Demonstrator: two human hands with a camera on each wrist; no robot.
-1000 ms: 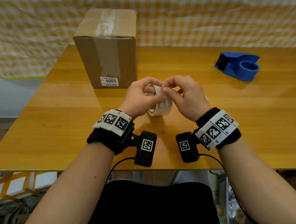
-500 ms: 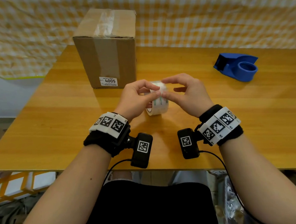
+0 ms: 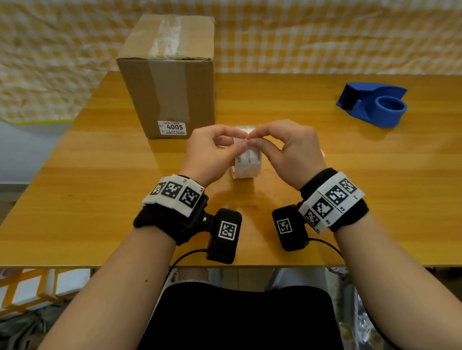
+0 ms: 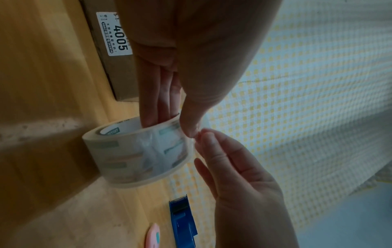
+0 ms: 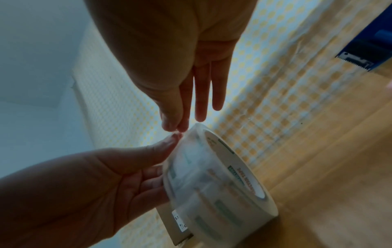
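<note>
Head cam high, looks fwd/down at table [image 3: 89, 198]; wrist cams close — all share tape roll [image 3: 247, 168].

Behind your left hand [image 3: 209, 155]: black fabric wrist strap [image 3: 156, 223], topped by a curved white plastic band [image 3: 175, 193] printed with black square code markers. Black boxy camera [image 3: 224, 235] hangs off it, one code marker on its back, thin black cable [image 3: 189, 253] trailing. Your right hand [image 3: 294, 152]: matching strap, band, camera, cable. Forearms bare. Black garment [image 3: 240, 324] covers your lap.
</note>
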